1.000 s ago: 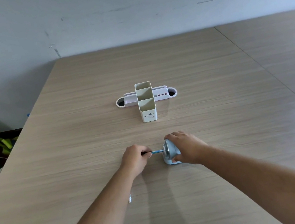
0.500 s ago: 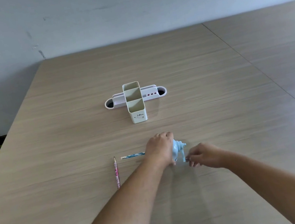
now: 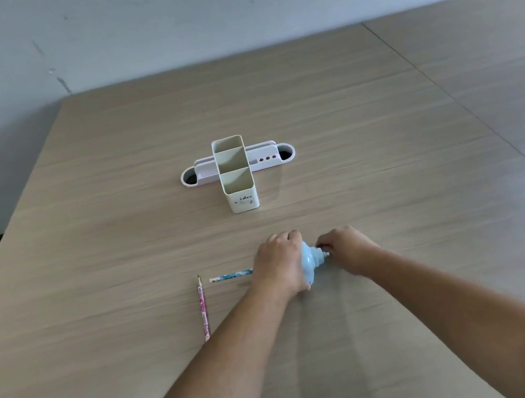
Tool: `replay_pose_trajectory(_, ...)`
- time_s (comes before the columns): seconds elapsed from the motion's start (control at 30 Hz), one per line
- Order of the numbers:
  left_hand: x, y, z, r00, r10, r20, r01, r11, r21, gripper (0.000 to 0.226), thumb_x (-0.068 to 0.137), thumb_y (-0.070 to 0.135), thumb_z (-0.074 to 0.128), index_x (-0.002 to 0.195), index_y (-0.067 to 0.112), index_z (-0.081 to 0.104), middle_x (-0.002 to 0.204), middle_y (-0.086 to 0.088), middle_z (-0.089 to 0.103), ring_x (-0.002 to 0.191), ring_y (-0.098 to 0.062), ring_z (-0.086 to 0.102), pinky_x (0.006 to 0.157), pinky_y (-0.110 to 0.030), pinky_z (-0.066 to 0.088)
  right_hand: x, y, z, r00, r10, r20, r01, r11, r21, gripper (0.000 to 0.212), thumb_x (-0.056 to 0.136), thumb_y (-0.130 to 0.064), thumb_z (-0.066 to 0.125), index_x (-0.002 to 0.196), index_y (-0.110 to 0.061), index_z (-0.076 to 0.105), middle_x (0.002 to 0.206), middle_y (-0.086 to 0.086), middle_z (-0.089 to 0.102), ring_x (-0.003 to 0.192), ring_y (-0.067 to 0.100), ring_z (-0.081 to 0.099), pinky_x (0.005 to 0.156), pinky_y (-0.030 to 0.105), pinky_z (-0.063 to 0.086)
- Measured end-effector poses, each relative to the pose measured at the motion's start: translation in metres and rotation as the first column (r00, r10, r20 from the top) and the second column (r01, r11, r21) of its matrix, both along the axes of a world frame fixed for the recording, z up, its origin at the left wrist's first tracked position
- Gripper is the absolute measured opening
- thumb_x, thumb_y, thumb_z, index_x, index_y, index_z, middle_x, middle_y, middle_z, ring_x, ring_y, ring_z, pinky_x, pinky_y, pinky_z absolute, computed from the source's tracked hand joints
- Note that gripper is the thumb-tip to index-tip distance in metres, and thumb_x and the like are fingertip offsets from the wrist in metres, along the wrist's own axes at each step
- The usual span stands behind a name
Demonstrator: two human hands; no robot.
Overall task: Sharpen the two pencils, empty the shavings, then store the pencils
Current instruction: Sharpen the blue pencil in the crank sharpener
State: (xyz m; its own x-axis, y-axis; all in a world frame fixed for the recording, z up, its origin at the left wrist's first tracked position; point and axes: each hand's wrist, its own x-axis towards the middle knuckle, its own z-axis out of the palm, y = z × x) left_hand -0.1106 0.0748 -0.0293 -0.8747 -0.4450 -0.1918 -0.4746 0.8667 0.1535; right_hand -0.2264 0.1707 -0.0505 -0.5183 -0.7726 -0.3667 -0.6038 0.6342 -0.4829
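The left grip [image 3: 280, 260] is wrapped over the top and left side of the light blue sharpener [image 3: 312, 265], fingers curled down around its body and pressing it onto the surface [image 3: 389, 177]. The right grip [image 3: 344, 249] is pinched together on the small crank stub that sticks out of the sharpener's right side, knuckles up, fingertips hidden behind the stub. The sharpener sits on the surface between the two hands, only its right half and lower edge showing. The blue patterned pencil [image 3: 231, 276] lies level, pointing left to right, its right end running in under the left hand toward the sharpener; whether the tip is seated inside cannot be seen. Just left of its free end lies the pink patterned pencil [image 3: 203, 309], loose on the surface, running toward and away from the viewer with its dark point at the far end; the two pencils sit near each other without touching. Farther back, well apart from the hands, stands the white pencil holder [image 3: 237, 175], an upright box of three open compartments set across a low white tray [image 3: 238, 164] with an oval hole at each end and three small dark dots on its right arm.
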Motion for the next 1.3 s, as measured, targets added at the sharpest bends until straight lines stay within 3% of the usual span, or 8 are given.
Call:
replay_pose_trajectory(0.2, 0.002, 0.001, 0.0, 1.0, 0.005, -0.021, -0.005, 1.0, 0.006, 0.056, 0.063, 0.024, 0.082, 0.107, 0.01, 0.05, 0.115, -0.006, 0.062, 0.106, -0.025, 0.057, 0.084, -0.033, 0.047, 0.004, 0.029, 0.05, 0.949, 0.301, 0.095, -0.312, 0.94, 0.141, 0.023, 0.087, -0.01, 0.048, 0.083, -0.015, 0.07, 0.06, -0.011, 0.053, 0.071, 0.012, 0.052, 0.063, 0.019, 0.039)
replay_pose_trajectory(0.33, 0.003, 0.0, 0.001, 1.0, -0.021, -0.018, 0.021, 1.0, 0.012, 0.061, 0.062, 0.024, 0.083, 0.112, 0.011, 0.05, 0.117, -0.005, 0.061, 0.108, -0.025, 0.055, 0.086, -0.033, 0.045, -0.021, -0.006, 0.052, 0.993, 0.106, -0.044, -0.108, 0.992, -0.059, 0.021, 0.09, -0.015, 0.05, 0.09, -0.014, 0.07, 0.069, -0.006, 0.059, 0.077, 0.019, 0.057, 0.066, 0.025, 0.043)
replay_pose_trajectory(0.47, 0.001, 0.001, 0.002, 1.0, 0.022, -0.014, -0.021, 0.999, 0.027, 0.064, 0.06, 0.029, 0.086, 0.11, 0.013, 0.05, 0.118, -0.004, 0.06, 0.109, -0.025, 0.054, 0.088, -0.033, 0.046, -0.003, 0.0, 0.0, 0.992, 0.103, -0.08, -0.093, 0.989, 0.117, 0.018, 0.088, -0.022, 0.049, 0.091, -0.025, 0.067, 0.102, 0.006, 0.07, 0.099, 0.029, 0.063, 0.076, 0.033, 0.047)
replay_pose_trajectory(0.7, 0.002, 0.001, 0.003, 0.999, 0.001, -0.036, -0.001, 1.0, 0.009, 0.056, 0.063, 0.025, 0.081, 0.107, 0.011, 0.05, 0.114, -0.005, 0.062, 0.104, -0.026, 0.056, 0.084, -0.033, 0.046, -0.011, 0.02, 0.06, 0.967, 0.248, 0.066, -0.25, 0.968, 0.018, 0.022, 0.089, -0.017, 0.05, 0.071, -0.026, 0.059, 0.067, -0.01, 0.054, 0.064, 0.007, 0.048, 0.064, 0.026, 0.037)
replay_pose_trajectory(0.83, 0.002, 0.001, 0.003, 1.0, 0.01, -0.02, -0.01, 1.0, 0.028, 0.06, 0.062, 0.027, 0.084, 0.11, 0.013, 0.05, 0.117, -0.003, 0.06, 0.108, -0.024, 0.054, 0.086, -0.032, 0.045, -0.018, -0.008, 0.026, 1.0, -0.017, 0.009, 0.017, 0.998, -0.055, 0.018, 0.091, -0.025, 0.049, 0.081, -0.026, 0.064, 0.081, -0.002, 0.065, 0.078, 0.02, 0.054, 0.066, 0.03, 0.043)
replay_pose_trajectory(0.97, 0.001, 0.001, 0.003, 0.999, 0.032, -0.003, -0.032, 0.999, 0.023, 0.064, 0.059, 0.029, 0.086, 0.109, 0.013, 0.05, 0.117, -0.003, 0.06, 0.108, -0.024, 0.055, 0.088, -0.033, 0.046, 0.006, 0.01, -0.008, 0.984, 0.132, -0.123, -0.109, 0.978, 0.176, 0.02, 0.089, -0.023, 0.044, 0.091, -0.024, 0.064, 0.103, 0.003, 0.069, 0.1, 0.027, 0.06, 0.073, 0.03, 0.039)
replay_pose_trajectory(1.1, 0.001, 0.001, 0.003, 1.0, 0.02, -0.017, -0.02, 1.0, 0.017, 0.061, 0.061, 0.027, 0.084, 0.109, 0.012, 0.05, 0.116, -0.004, 0.061, 0.106, -0.025, 0.056, 0.087, -0.033, 0.047, 0.007, 0.03, 0.045, 0.935, 0.345, 0.084, -0.355, 0.915, 0.194, 0.028, 0.089, -0.016, 0.044, 0.068, -0.03, 0.056, 0.071, -0.011, 0.057, 0.075, 0.013, 0.053, 0.07, 0.026, 0.04)
replay_pose_trajectory(1.3, 0.002, 0.0, 0.002, 1.0, 0.003, -0.019, -0.003, 1.0, 0.009, 0.062, 0.062, 0.025, 0.082, 0.114, 0.012, 0.05, 0.117, -0.004, 0.06, 0.108, -0.024, 0.055, 0.087, -0.032, 0.045, -0.021, -0.014, 0.04, 0.979, 0.115, -0.168, -0.105, 0.992, 0.069, 0.022, 0.091, -0.027, 0.046, 0.09, -0.029, 0.067, 0.097, -0.003, 0.067, 0.097, 0.022, 0.059, 0.078, 0.032, 0.039)
